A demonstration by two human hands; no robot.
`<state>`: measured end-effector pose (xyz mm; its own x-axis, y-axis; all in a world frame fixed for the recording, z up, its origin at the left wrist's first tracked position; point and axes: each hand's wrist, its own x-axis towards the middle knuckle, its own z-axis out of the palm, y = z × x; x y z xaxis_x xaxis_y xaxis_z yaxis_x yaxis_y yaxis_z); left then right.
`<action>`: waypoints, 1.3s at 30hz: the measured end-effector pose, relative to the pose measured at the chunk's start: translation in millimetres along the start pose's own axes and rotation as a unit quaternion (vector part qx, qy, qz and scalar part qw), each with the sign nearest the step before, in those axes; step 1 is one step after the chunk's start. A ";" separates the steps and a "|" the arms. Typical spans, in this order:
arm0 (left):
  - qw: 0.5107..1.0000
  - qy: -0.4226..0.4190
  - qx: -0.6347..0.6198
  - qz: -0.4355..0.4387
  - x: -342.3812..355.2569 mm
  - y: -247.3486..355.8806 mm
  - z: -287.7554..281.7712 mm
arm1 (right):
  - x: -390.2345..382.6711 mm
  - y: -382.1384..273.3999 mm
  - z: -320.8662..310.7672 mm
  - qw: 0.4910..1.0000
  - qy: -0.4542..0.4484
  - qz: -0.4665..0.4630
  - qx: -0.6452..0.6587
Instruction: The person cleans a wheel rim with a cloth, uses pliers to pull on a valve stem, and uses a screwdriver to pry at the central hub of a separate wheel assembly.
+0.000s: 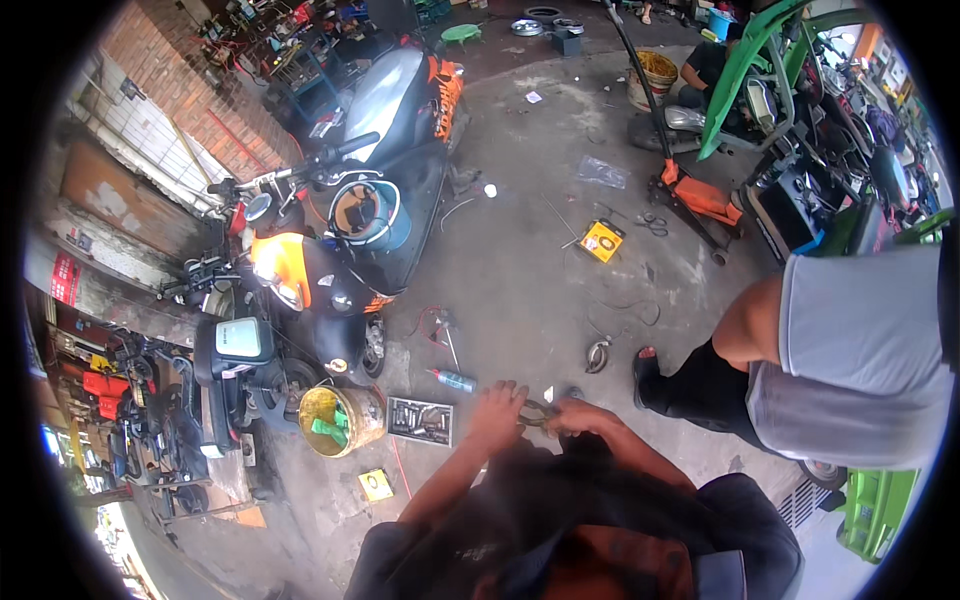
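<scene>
My left hand (497, 410) and my right hand (582, 416) meet low over the concrete floor, fingers curled. Between them sits a small dark metal part (537, 412), and both hands grip it, one on each side. Its exact shape is too small to tell. A dark object under my forearms hides the floor below them. A blue spray can (455, 380) lies just left of my left hand, and a tray of sockets (420, 420) rests beside it.
An orange and black scooter (370, 200) stands at the left, with a yellow bucket (340, 420) by its wheel. A person in a grey shirt (850, 350) crouches at the right. A yellow meter (602, 240), a red floor jack (700, 195) and a metal ring (598, 355) lie ahead.
</scene>
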<state>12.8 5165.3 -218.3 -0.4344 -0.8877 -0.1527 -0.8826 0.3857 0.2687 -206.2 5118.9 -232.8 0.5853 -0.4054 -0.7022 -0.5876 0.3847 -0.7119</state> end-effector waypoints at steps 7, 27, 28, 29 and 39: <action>0.994 0.084 -0.050 -0.053 90.8 -39.1 -39.2 | 35.2 -112.9 -129.5 0.983 -0.070 -0.066 -0.155; 0.616 -0.022 -0.746 -0.251 533.9 -249.0 -220.2 | 166.5 219.0 -304.9 0.765 0.452 0.255 0.381; 0.640 -0.014 -0.727 -0.246 558.5 -256.3 -221.2 | 165.4 191.1 -308.7 0.856 0.398 0.265 0.197; 0.643 -0.007 -0.729 -0.235 578.5 -264.2 -226.3 | 168.9 174.2 -321.4 0.898 0.355 0.252 0.060; 0.814 0.019 -0.524 -0.251 854.2 -348.5 -256.9 | 322.3 23.4 -701.0 0.926 0.319 0.170 -0.110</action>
<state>-4.5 4208.0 -198.0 -0.0429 -0.8824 -0.4685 -0.3014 -0.4356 0.8482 -422.9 4415.9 -466.6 -0.0626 -0.7261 -0.6847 -0.8180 0.4303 -0.3816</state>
